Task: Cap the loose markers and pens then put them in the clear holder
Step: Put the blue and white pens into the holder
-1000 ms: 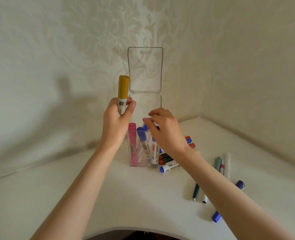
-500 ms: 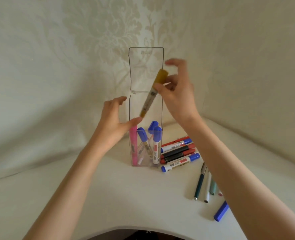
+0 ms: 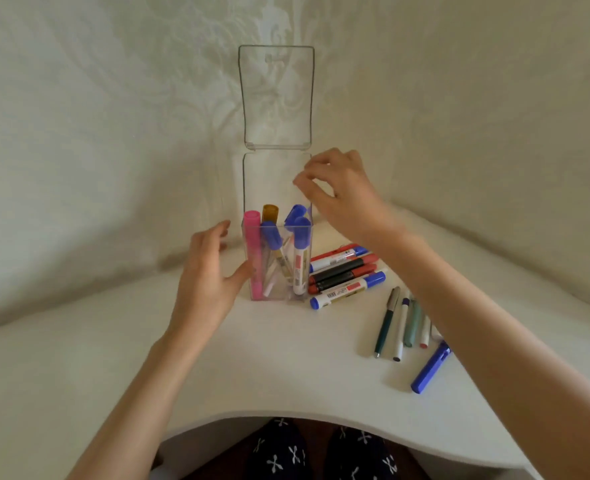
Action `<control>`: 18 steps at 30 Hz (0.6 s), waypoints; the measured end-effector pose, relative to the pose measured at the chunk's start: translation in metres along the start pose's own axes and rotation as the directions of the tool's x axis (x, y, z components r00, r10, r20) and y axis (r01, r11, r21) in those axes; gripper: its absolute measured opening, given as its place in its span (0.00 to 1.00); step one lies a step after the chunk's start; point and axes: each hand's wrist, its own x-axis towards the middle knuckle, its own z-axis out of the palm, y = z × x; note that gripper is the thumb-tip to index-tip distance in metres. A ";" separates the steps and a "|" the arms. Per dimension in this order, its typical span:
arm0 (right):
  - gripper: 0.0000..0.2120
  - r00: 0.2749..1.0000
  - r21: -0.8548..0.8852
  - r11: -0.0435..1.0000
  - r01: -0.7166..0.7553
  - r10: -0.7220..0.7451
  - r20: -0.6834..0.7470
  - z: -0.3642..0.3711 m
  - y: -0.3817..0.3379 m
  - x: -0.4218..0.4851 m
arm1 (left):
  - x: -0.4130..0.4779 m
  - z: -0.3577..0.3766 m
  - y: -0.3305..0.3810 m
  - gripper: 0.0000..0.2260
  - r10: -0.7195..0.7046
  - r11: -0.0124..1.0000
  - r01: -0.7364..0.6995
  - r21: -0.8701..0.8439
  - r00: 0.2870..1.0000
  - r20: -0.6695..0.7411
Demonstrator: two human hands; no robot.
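The left hand (image 3: 210, 282) lay open, thumb against the clear holder (image 3: 277, 178) at frame centre. The right hand (image 3: 344, 194) hung empty and relaxed above it; the yellow marker (image 3: 270, 213) it pinched earlier stood inside.

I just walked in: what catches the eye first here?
A tall clear holder stands at the back of the table, lid up, with capped markers inside. The left hand is beside its left wall, the empty right hand above its right edge. Loose markers and pens lie to its right.
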 end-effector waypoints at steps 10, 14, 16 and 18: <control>0.07 0.760 -0.302 0.763 -0.571 0.631 0.157 -0.067 0.115 -0.118 | -0.022 0.089 0.059 0.15 0.250 0.952 -0.304 0.033 0.836 0.490; 0.22 0.547 -0.555 0.498 -0.666 0.832 0.090 -0.081 0.118 -0.144 | -0.005 0.125 0.058 0.17 0.108 0.911 -0.304 0.278 0.828 0.550; 0.29 0.485 -0.621 0.451 -0.640 0.865 0.128 -0.077 0.105 -0.152 | -0.002 0.136 0.060 0.15 0.059 0.893 -0.294 0.341 0.826 0.560; 0.31 0.453 -0.638 0.446 -0.628 0.876 0.167 -0.063 0.089 -0.159 | -0.001 0.143 0.061 0.13 0.028 0.870 -0.296 0.395 0.828 0.560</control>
